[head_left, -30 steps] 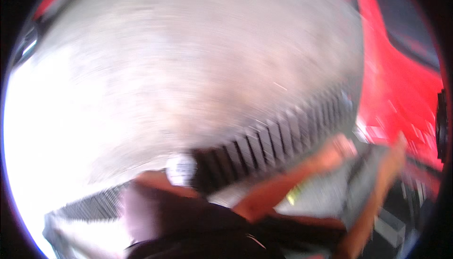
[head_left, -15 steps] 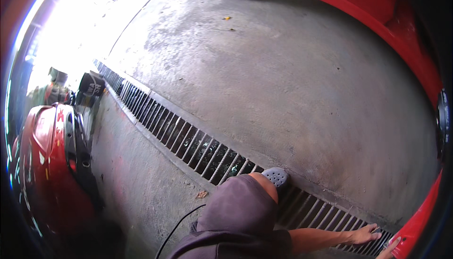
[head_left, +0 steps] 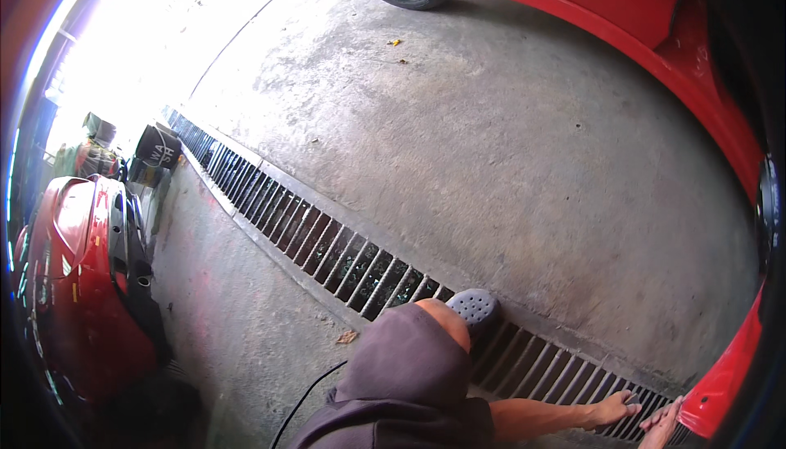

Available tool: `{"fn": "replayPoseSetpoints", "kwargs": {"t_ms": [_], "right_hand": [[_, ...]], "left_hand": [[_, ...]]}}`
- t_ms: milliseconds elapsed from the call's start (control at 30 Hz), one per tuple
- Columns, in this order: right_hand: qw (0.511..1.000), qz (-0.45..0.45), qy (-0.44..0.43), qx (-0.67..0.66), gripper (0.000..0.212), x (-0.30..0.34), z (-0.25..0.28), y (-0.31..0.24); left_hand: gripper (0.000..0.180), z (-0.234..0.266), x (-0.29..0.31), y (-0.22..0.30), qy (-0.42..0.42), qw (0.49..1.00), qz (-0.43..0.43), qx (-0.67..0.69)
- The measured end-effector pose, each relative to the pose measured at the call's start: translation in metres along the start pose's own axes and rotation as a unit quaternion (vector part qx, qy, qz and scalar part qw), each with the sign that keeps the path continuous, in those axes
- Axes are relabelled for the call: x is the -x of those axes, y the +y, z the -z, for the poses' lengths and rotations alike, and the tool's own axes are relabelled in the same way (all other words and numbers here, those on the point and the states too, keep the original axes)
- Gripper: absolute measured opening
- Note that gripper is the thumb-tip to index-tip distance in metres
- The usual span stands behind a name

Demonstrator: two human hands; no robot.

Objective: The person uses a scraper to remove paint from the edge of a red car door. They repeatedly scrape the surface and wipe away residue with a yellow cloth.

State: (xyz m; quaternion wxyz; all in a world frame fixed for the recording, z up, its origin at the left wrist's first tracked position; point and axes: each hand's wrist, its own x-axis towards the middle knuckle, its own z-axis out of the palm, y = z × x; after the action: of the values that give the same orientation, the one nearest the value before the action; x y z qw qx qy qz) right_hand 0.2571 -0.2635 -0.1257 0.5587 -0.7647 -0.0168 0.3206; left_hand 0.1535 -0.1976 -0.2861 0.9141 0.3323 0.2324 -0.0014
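Observation:
My left hand (head_left: 614, 409) is over the drain grate at the lower right, its fingers curled round a small greyish thing too small to name. Close beside it is my right hand (head_left: 660, 426), fingers stretched out and their tips at the edge of a glossy red car body panel (head_left: 720, 388). A round dark hole shows in the panel near that edge. The far part of the panel runs out of the picture.
A metal drain grate (head_left: 372, 277) crosses the concrete floor (head_left: 491, 154) diagonally, under my clog (head_left: 473, 308). A red car (head_left: 573, 15) stands at the top right. Red bumper parts (head_left: 82, 277) and a black bucket (head_left: 157, 148) are on the left. A black cable (head_left: 307, 396) lies beside me.
My left hand has shifted slightly left, fingers still curled. My right hand has come further into view beside the panel's edge. The whole view has shifted a little.

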Motion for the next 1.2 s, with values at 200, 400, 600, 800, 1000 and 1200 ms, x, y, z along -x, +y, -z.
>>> {"fn": "replayPoseSetpoints", "kwargs": {"t_ms": [200, 400, 600, 800, 1000, 1200], "right_hand": [[0.997, 0.021, 0.072, -0.023, 0.026, 0.030, -0.057, -0.023], [0.997, 0.056, 0.053, -0.027, 0.032, -0.016, -0.005, 0.018], [0.975, 0.067, 0.198, 0.078, 0.040, -0.089, 0.112, 0.083], [0.935, 0.061, 0.194, 0.291, 0.045, -0.019, 0.039, 0.034], [0.918, 0.093, 0.217, 0.319, 0.063, -0.037, 0.112, 0.065], [0.855, 0.196, 0.267, 0.399, 0.069, -0.016, 0.063, 0.052]], "left_hand": [[0.089, 0.029, -0.003, 0.027, 0.045, 0.999, -0.014, 0.002], [0.083, 0.021, 0.001, 0.025, 0.032, 0.999, -0.041, 0.005], [0.054, 0.000, -0.002, 0.030, 0.000, 0.998, -0.057, 0.040], [0.044, 0.012, -0.015, 0.037, 0.012, 0.994, -0.104, 0.033], [0.033, 0.008, -0.029, 0.026, 0.016, 0.997, -0.075, 0.014], [0.026, 0.007, 0.008, 0.030, -0.035, 0.999, 0.018, 0.001]]}}
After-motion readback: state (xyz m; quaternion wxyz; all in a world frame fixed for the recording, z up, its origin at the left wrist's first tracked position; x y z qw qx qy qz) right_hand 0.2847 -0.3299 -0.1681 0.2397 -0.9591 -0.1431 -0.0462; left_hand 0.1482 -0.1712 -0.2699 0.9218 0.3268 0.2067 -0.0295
